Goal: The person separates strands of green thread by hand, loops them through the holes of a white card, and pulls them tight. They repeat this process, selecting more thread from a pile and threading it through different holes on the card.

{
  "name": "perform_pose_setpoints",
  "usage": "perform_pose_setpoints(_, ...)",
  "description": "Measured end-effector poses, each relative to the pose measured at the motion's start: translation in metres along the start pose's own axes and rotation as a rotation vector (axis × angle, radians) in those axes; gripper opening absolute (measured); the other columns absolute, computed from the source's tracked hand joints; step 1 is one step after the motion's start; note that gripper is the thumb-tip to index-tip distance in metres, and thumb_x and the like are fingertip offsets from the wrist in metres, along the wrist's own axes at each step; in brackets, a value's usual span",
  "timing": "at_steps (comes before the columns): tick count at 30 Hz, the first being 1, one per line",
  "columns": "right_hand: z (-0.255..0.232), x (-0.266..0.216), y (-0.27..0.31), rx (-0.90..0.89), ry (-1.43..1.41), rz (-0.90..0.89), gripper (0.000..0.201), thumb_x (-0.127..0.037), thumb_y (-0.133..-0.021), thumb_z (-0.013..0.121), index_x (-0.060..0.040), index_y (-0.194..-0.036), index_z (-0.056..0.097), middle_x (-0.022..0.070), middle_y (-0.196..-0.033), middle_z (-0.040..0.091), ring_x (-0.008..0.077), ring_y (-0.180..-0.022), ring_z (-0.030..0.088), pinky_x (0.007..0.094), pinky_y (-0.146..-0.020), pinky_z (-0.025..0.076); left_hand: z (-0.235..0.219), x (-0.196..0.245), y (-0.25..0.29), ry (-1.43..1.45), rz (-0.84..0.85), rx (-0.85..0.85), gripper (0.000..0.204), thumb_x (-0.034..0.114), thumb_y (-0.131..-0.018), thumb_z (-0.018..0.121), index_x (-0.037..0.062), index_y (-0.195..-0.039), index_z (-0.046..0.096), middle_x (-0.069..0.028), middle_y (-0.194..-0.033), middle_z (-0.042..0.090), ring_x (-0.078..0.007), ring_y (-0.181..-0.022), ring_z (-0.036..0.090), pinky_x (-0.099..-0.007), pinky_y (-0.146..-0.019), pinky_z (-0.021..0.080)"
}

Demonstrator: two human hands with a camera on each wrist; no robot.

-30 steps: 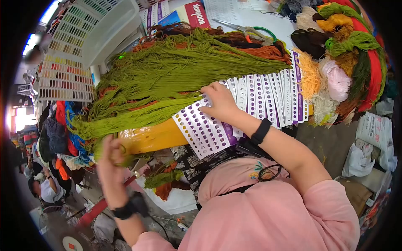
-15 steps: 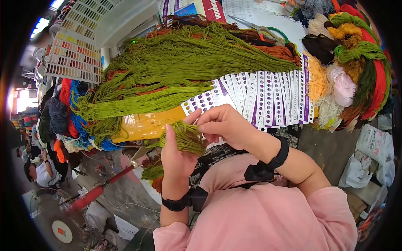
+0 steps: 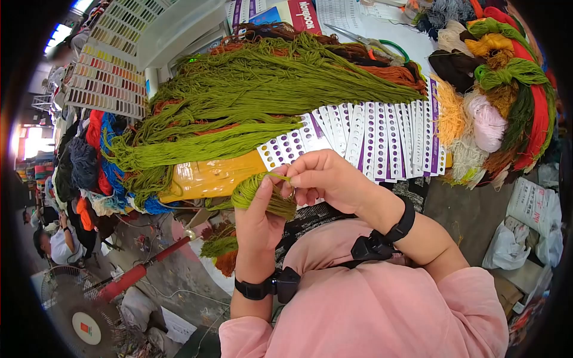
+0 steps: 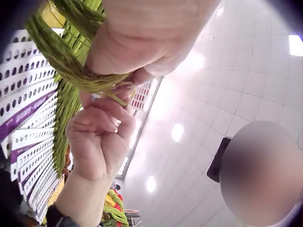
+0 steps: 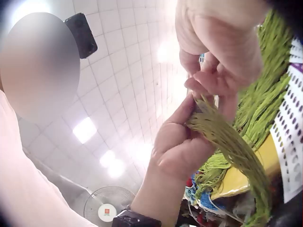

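A small bundle of olive-green thread loops over my left hand, whose fingers and thumb hold it upright before my chest. My right hand meets it from the right, thumb and fingertips pinching a thin strand of the green thread at the left fingertips. In the right wrist view the gathered thread hangs down from the left fingers. Behind both hands lies a wide pile of green thread, beside a fanned row of white punched cards with purple ends.
A yellow taped surface shows under the pile's near edge. Scissors with green handles and a red notebook lie at the back. Colourful skeins are heaped at right. A color chart stands left, and a fan below left.
My left hand has come from the pile's left end to my chest with green thread. My right hand has left the cards, joined it, and now pinches a strand.
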State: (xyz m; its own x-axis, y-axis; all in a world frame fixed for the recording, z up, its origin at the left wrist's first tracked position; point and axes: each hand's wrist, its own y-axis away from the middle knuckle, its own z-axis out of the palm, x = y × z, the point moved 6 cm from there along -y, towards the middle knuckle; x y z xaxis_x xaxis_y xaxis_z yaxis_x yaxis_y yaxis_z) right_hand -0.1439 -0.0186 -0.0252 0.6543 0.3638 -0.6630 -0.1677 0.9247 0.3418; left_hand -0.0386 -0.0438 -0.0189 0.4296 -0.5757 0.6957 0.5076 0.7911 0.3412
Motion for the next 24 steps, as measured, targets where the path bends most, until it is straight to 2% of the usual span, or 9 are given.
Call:
perform_pose_setpoints(3, 0.001, 0.000, 0.001, -0.023, -0.011, 0.035, 0.016, -0.012, -0.076, 0.055, 0.0006, -0.086, 0.057, 0.0086, -0.077, 0.060, 0.0092, -0.054, 0.055, 0.0186, -0.046, 0.042, -0.005, -0.005, -0.003, 0.051, -0.057, -0.066, 0.029, 0.019, -0.086, 0.044, -0.0042, -0.103, 0.047, -0.0073, -0.081, 0.051, -0.0162, -0.077, 0.053, -0.0291, -0.068, 0.045)
perform_pose_setpoints(5, 0.000, 0.002, 0.001, -0.022, -0.033, 0.065, 0.020, -0.014, -0.077, 0.055, 0.0008, -0.091, 0.056, 0.0079, -0.075, 0.060, 0.0093, -0.055, 0.056, 0.0185, -0.047, 0.043, -0.002, -0.004, -0.002, 0.041, -0.056, -0.028, 0.030, 0.020, -0.086, 0.044, -0.0041, -0.104, 0.046, -0.0073, -0.080, 0.051, -0.0160, -0.077, 0.053, -0.0290, -0.067, 0.045)
perform_pose_setpoints(9, 0.000, 0.002, 0.001, -0.026, -0.055, 0.065, 0.015, -0.012, -0.080, 0.053, 0.0004, -0.088, 0.056, 0.0086, -0.073, 0.060, 0.0103, -0.055, 0.055, 0.0185, -0.046, 0.041, -0.006, -0.006, -0.003, 0.062, -0.060, -0.048, 0.031, 0.021, -0.086, 0.044, -0.0039, -0.105, 0.046, -0.0081, -0.081, 0.052, -0.0163, -0.076, 0.053, -0.0300, -0.068, 0.045)
perform_pose_setpoints(12, 0.000, 0.003, 0.000, -0.017, 0.001, 0.048, 0.015, -0.011, -0.079, 0.052, 0.0007, -0.088, 0.056, 0.0056, -0.068, 0.058, 0.0076, -0.053, 0.052, 0.0170, -0.044, 0.038, -0.003, -0.004, -0.002, 0.085, -0.044, 0.017, 0.025, 0.014, -0.085, 0.045, -0.0060, -0.100, 0.050, -0.0088, -0.086, 0.054, -0.0157, -0.075, 0.052, -0.0290, -0.065, 0.046)
perform_pose_setpoints(14, -0.002, 0.007, -0.002, -0.010, 0.087, 0.016, 0.015, -0.010, -0.079, 0.053, 0.0010, -0.089, 0.056, 0.0019, -0.062, 0.055, 0.0048, -0.050, 0.047, 0.0159, -0.042, 0.034, -0.005, -0.005, -0.002, 0.074, -0.057, 0.038, 0.026, 0.015, -0.085, 0.044, -0.0056, -0.100, 0.049, -0.0108, -0.092, 0.053, -0.0176, -0.082, 0.053, -0.0315, -0.069, 0.047)
perform_pose_setpoints(18, 0.000, 0.006, 0.000, 0.019, -0.079, 0.053, 0.013, -0.008, -0.077, 0.055, -0.0007, -0.087, 0.058, -0.0041, -0.055, 0.046, 0.0014, -0.044, 0.036, 0.0150, -0.040, 0.028, -0.006, -0.007, -0.001, 0.160, -0.078, 0.068, 0.027, 0.016, -0.086, 0.042, -0.0047, -0.102, 0.048, -0.0151, -0.106, 0.050, -0.0208, -0.095, 0.050, -0.0375, -0.076, 0.046)
perform_pose_setpoints(20, -0.001, 0.008, 0.002, 0.012, -0.157, 0.070, 0.012, -0.008, -0.076, 0.056, -0.0017, -0.086, 0.059, -0.0058, -0.053, 0.043, 0.0007, -0.043, 0.032, 0.0150, -0.038, 0.025, -0.006, -0.008, -0.001, 0.125, -0.101, 0.017, 0.033, 0.022, -0.087, 0.039, -0.0032, -0.106, 0.047, -0.0122, -0.111, 0.048, -0.0216, -0.100, 0.047, -0.0434, -0.080, 0.043)
perform_pose_setpoints(21, -0.002, 0.009, 0.001, 0.043, -0.077, 0.082, 0.012, -0.009, -0.076, 0.057, -0.0021, -0.085, 0.059, -0.0058, -0.054, 0.043, 0.0006, -0.043, 0.032, 0.0148, -0.038, 0.025, -0.006, -0.008, -0.002, 0.106, -0.113, -0.009, 0.036, 0.025, -0.088, 0.037, -0.0024, -0.109, 0.046, -0.0108, -0.114, 0.047, -0.0221, -0.103, 0.046, -0.0463, -0.082, 0.041)
perform_pose_setpoints(24, -0.002, 0.012, -0.002, 0.110, 0.101, 0.091, 0.012, -0.010, -0.076, 0.058, -0.0028, -0.084, 0.060, -0.0058, -0.055, 0.045, 0.0002, -0.042, 0.032, 0.0146, -0.036, 0.023, -0.002, -0.008, -0.002, 0.117, -0.127, -0.040, 0.036, 0.025, -0.088, 0.037, -0.0024, -0.109, 0.046, -0.0132, -0.117, 0.044, -0.0220, -0.105, 0.044, -0.0452, -0.082, 0.041)
